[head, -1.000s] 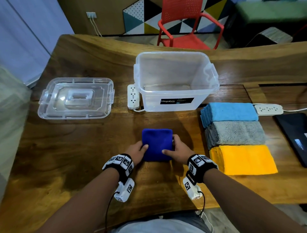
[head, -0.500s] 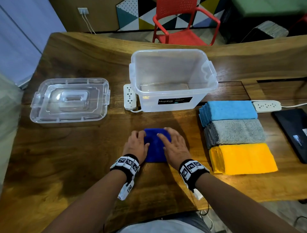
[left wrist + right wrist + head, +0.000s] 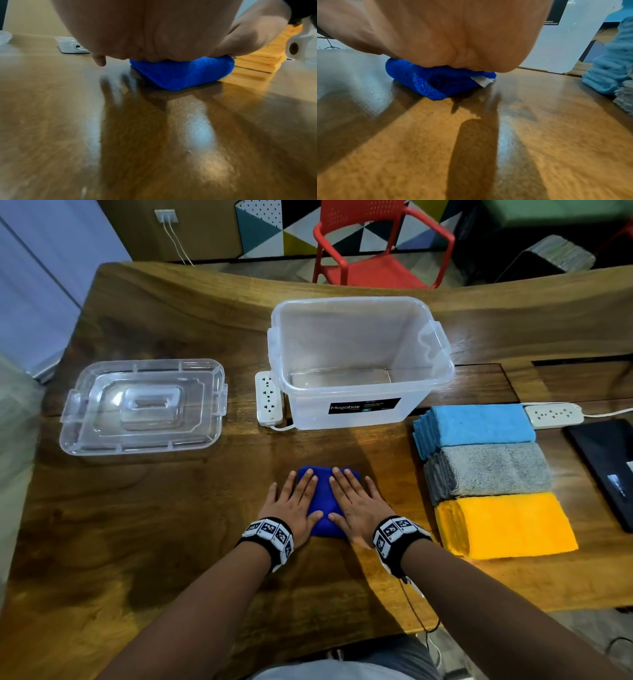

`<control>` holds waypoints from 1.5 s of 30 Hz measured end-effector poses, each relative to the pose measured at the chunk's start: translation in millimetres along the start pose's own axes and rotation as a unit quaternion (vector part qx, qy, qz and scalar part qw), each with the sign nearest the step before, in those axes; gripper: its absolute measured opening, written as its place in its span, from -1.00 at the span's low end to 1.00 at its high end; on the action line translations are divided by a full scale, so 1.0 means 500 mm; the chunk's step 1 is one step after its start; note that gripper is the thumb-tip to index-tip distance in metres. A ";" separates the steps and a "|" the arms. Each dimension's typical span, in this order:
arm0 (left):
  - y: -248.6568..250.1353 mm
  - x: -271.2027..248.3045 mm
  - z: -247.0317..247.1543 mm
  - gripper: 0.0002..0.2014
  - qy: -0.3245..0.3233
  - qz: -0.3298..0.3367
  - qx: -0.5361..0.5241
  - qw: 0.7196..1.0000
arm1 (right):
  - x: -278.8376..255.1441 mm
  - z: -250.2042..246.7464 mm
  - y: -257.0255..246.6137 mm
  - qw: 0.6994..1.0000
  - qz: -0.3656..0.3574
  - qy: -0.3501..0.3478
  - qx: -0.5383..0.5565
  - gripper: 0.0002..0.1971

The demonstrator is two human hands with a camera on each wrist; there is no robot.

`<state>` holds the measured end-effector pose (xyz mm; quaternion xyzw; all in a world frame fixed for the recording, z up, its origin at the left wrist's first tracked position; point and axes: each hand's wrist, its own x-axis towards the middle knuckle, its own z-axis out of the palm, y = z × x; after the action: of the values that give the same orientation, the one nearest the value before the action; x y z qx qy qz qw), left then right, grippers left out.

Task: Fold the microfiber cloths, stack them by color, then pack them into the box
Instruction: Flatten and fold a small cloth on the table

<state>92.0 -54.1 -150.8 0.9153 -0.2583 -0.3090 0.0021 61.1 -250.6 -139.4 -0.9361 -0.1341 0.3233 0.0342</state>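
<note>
Across the wooden desk (image 3: pixel 144 542) sits the clear plastic box (image 3: pixel 359 361), open-topped, at the far middle with a black label on its near wall. Left of it and well apart lies the clear lid (image 3: pixel 144 409). A white power strip (image 3: pixel 269 398) lies just beside the box's left wall. Right of the box, 3 stacks of folded cloths sit in a row running toward the person, each touching the next: the light blue stack (image 3: pixel 476 426) farthest, the grey stack (image 3: pixel 489 470) in the middle, the yellow stack (image 3: pixel 507 525) nearest. A second power strip (image 3: pixel 555 415) lies just past the light blue stack, and a dark flat device (image 3: pixel 609 470) lies at the right edge. Near the desk's front middle lies the folded dark blue cloth (image 3: pixel 323 501). The left hand (image 3: pixel 294 505) and right hand (image 3: pixel 356 508) both rest flat on it, fingers straight and spread, pressing it down side by side. From the right wrist view a small white tag (image 3: pixel 482 80) sticks out at the cloth's edge.
</note>
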 end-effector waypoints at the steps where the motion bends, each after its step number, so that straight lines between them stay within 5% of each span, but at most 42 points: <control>1: -0.001 0.003 0.000 -0.32 -0.005 -0.002 0.005 1.000 | 0.000 -0.001 0.001 1.000 0.000 -0.003 0.000 -0.27; 11: 0.027 0.018 -0.012 -0.28 -0.038 -0.046 0.019 0.998 | 0.024 -0.015 0.022 0.999 -0.027 -0.015 0.007 -0.24; 16: 0.071 0.008 -0.036 -0.23 0.008 -0.058 -0.017 0.998 | 0.022 -0.029 0.044 0.999 -0.042 -0.011 -0.030 -0.23; 29: 0.211 0.059 -0.067 -0.05 0.004 -0.006 -0.027 1.000 | -0.066 -0.077 0.162 0.993 -0.039 0.000 -0.108 -0.16; 37: 0.285 0.099 -0.091 -0.01 -0.001 -0.021 -0.042 0.999 | -0.088 -0.134 0.205 0.994 -0.051 0.006 -0.101 -0.52; 45: 0.323 0.113 -0.104 -0.04 0.013 -0.024 -0.037 0.999 | -0.106 -0.125 0.258 0.995 -0.077 0.008 -0.070 -0.55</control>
<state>83.8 -228.9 -114.4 0.9244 -0.2246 -0.3067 0.0321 89.1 -387.9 -77.9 -0.9258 -0.2277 0.3016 -0.0054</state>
